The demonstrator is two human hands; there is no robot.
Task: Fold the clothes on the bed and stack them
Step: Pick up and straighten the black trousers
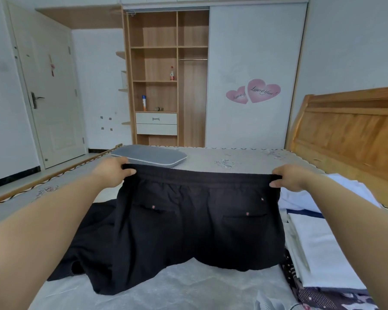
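Head view looks down at two bare arms reaching out over a bed (244, 161). Both hands hold up a pair of black shorts (195, 224) by the top band. The left hand (113, 173) pinches the left end of the band, with the thumb in front and the fingers curled behind the cloth. The right hand (289, 179) pinches the right end the same way. The band is pulled out flat between the hands.

The shorts are dark and soft, with a stretchy, gathered band. Two back pockets show, each with a tiny red and white tag. One more small tag sits near the right side. The top hangs in the air, and the bottom rests on the grey bed cover, with the left leg spread out and crumpled.

A stack of folded white clothes (323, 249) lies just to the right of the shorts. A flat grey pillow (150, 155) lies on the far side of the bed.
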